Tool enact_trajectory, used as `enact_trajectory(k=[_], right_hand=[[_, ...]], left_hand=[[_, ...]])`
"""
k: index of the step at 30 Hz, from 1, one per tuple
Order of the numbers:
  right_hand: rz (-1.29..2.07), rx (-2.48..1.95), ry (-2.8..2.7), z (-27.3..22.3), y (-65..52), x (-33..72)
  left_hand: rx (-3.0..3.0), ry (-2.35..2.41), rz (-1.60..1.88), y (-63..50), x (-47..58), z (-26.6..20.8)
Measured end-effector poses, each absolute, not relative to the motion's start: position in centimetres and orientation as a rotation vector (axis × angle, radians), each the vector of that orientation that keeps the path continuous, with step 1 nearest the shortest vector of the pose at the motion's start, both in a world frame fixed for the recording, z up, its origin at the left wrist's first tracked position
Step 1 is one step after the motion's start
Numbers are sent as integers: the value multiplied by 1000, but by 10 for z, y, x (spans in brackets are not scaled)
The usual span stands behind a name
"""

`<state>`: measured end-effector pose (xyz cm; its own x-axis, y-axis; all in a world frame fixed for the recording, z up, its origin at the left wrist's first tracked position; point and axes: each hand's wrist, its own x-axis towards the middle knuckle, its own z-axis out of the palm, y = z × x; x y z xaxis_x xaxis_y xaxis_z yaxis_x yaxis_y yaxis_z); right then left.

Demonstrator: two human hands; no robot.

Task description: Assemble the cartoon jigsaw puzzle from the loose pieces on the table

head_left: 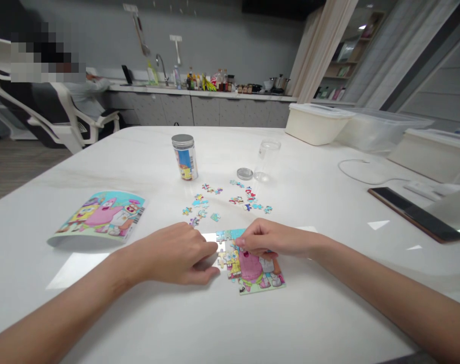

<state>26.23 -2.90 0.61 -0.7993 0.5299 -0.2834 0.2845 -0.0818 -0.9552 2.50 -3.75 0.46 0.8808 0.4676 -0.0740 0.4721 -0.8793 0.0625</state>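
While the left hand (184,255), thumb and forefinger apart, flanks it, the puzzle (253,270) lies partly beneath the pinched right hand (263,236).

Below frame centre, the left hand (184,255) half-curls, 2 digits (205,276) apart; slightly higher, the right hand (260,236) bunches its fingers (253,243).

A kitchen, shown by the tap (164,70) at 11 o'clock, condiment bottles (220,80) at 12 and pots (280,83) at 1.
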Motion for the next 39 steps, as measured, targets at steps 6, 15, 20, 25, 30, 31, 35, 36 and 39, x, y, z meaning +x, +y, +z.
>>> enact_trajectory(k=[6, 15, 20, 25, 30, 31, 35, 36, 39], right_hand=[[2022, -804, -1857, 13, -30, 264], [2029, -790, -1687, 14, -30, 264], [2033, -1035, -1609, 15, -30, 261], [1944, -977, -1532, 14, -28, 262], [1988, -1109, -1598, 15, -29, 261], [1979, -1176, -1638, 15, -29, 261], [1935, -1049, -1634, 15, -30, 259], [1926, -981, -1620, 16, -30, 259], [1727, -989, -1703, 16, -29, 260]], left_hand=[[2974, 731, -50, -37, 24, 4], [3009, 720, -25, -38, 24, 4], [3017, 719, -29, -39, 25, 3], [3029, 682, -5, -39, 27, 4], [3048, 660, 39, -41, 27, 4], [3055, 659, 51, -41, 27, 4], [3075, 654, 71, -41, 27, 3], [3076, 656, 62, -41, 27, 3], [3073, 677, 22, -41, 27, 4]])
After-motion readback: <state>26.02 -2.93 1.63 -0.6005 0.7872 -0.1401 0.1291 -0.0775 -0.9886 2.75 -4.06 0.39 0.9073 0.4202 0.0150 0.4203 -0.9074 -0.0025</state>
